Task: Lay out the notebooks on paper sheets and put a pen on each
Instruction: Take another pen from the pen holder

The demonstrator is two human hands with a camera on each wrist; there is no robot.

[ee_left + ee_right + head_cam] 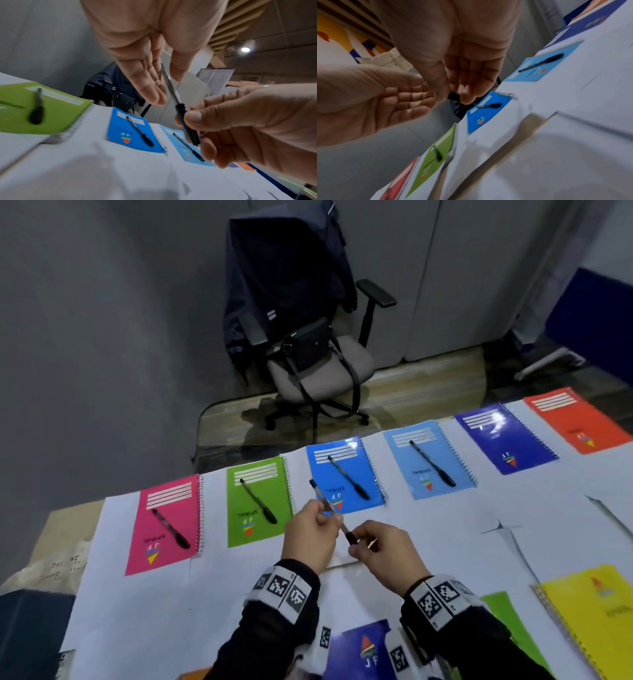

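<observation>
Six spiral notebooks lie in a row on white paper sheets [445, 525]. Black pens rest on the pink [164, 525], green [257, 501], blue [342, 474] and light blue [428, 460] ones. The dark blue [503, 440] and orange [575, 419] covers carry nothing. Both hands hold one more pen [317, 491] in the air in front of the blue notebook. My left hand [325, 517] grips its clear barrel [171, 86] between thumb and fingers. My right hand [356, 546] pinches the black cap end [187, 121].
Near me lie a dark blue [363, 648], a green [507, 625] and a yellow [596, 611] notebook. An office chair [318, 371] with a jacket and a bag stands beyond the table's far edge. The paper stops short of the table's left end [68, 529].
</observation>
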